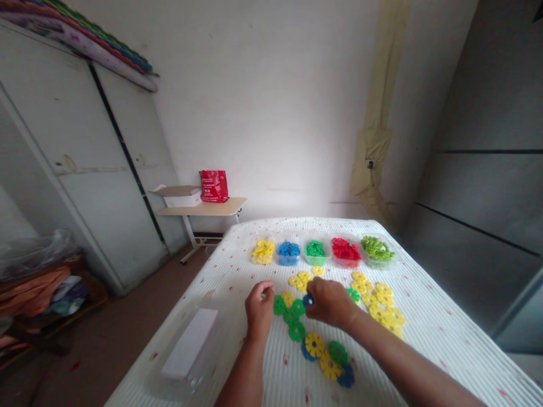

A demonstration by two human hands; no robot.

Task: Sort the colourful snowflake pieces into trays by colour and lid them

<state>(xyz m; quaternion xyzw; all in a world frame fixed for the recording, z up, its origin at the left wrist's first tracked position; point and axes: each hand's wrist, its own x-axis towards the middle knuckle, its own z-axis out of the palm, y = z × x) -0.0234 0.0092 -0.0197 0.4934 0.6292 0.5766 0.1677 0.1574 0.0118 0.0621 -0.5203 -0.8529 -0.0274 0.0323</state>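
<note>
My right hand [333, 302] is closed in a pinch on a blue snowflake disc [308, 301], partly covered by the fingers. Beside it, several linked green discs [292, 316] lie on the table, with a yellow disc [288, 298] at their upper edge. At the left end of this group is my left hand [259, 311], its fingers curled together; whatever they may hold is hidden. Nearer to me sits another cluster of yellow discs [330, 364], with blue and green ones among them. Loose yellow discs [303, 278] lie just beyond my hands.
Along the far side stand clear tubs of yellow [263, 251], blue [289, 253], green [315, 252], red [345, 251] and lime-green pieces [376, 249]. Joined yellow discs [382, 305] spread at right. A clear plastic container [190, 345] with a white rectangle is at left.
</note>
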